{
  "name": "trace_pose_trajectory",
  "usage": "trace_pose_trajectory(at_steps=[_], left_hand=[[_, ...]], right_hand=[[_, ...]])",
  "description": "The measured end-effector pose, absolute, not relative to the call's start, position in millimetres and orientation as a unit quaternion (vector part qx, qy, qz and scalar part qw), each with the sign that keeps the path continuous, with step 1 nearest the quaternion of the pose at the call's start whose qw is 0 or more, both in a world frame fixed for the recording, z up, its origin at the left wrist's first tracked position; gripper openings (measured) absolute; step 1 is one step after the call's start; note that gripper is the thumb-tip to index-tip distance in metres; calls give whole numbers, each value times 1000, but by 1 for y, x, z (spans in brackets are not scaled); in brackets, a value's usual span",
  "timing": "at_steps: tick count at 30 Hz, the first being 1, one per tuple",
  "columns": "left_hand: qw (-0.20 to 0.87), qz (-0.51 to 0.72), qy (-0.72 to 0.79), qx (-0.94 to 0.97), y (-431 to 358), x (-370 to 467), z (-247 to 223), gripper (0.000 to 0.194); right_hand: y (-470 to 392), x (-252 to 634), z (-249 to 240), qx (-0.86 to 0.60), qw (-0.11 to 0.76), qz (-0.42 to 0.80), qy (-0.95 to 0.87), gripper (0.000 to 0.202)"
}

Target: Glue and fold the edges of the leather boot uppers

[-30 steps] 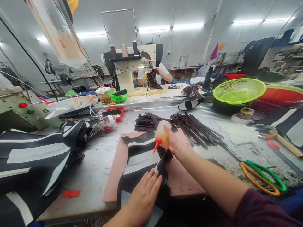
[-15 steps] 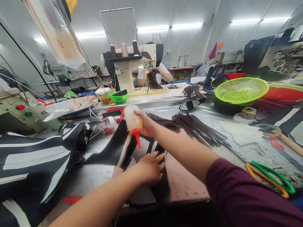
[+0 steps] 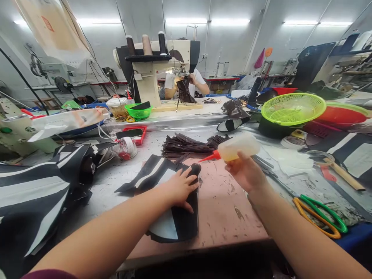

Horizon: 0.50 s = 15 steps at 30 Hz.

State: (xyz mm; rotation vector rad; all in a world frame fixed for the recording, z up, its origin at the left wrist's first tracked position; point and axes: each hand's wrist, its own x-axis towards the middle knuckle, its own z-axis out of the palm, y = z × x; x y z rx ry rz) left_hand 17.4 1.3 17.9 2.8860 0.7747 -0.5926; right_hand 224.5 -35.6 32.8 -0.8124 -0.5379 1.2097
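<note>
A black piece with pale strips (image 3: 186, 223) lies on a pink board (image 3: 229, 217) at the table's front. My left hand (image 3: 179, 186) rests flat on it, fingers spread. To the right, my right hand (image 3: 245, 170) is wrapped round a translucent squeeze bottle (image 3: 240, 147) with yellowish liquid inside. The bottle is tilted on its side, its red nozzle pointing left above the board, apart from the black piece. Behind the board lies a bundle of dark strips (image 3: 186, 146).
Black-and-white pieces (image 3: 35, 186) are heaped at left. Scissors with green and orange handles (image 3: 319, 217), a wooden-handled tool (image 3: 347, 176) and a yellow-green basket (image 3: 293, 109) lie at right. Across the table, a person (image 3: 199, 81) works at a sewing machine (image 3: 148, 81).
My right hand has swung right with the bottle, which has turned from nozzle-down to nearly level. My left hand stays on the black piece. The view has shifted slightly.
</note>
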Motion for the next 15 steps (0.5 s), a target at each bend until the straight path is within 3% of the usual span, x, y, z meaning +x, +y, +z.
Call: trace_pose_trajectory(at_steps=[3, 8, 15], left_hand=[[77, -205, 274, 937, 7, 17, 16, 96], [3, -164, 273, 948, 6, 23, 17, 66], [-89, -114, 243, 959, -1, 18, 5, 71]], right_hand=[[-50, 236, 20, -400, 695, 548, -239, 41], [-55, 242, 8, -458, 712, 462, -263, 48], [-61, 245, -2, -469, 723, 443, -249, 46]])
